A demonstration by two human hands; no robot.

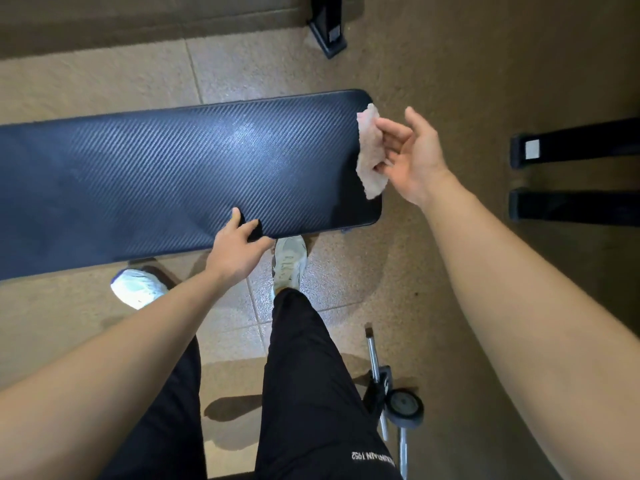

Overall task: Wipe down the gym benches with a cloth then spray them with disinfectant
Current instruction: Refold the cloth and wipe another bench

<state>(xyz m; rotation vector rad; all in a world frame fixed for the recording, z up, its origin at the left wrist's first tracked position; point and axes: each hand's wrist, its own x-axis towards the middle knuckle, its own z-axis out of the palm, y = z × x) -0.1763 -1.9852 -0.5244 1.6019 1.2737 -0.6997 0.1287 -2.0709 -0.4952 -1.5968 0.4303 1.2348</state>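
A dark blue padded gym bench point(166, 174) with a ribbed, carbon-look surface runs across the view from the left edge to the middle. A pale pink cloth point(371, 157) hangs against the bench's right end. My right hand point(410, 155) pinches the cloth between fingers and thumb, just off the bench's end. My left hand point(239, 247) grips the bench's near edge, thumb on top and fingers curled under the pad. No spray bottle is in view.
My legs in black trousers and white shoes point(289, 263) stand on the beige tiled floor just before the bench. A chrome bar with a small weight plate point(403, 405) lies at lower right. Black equipment feet point(571, 143) sit at right and at top point(327, 26).
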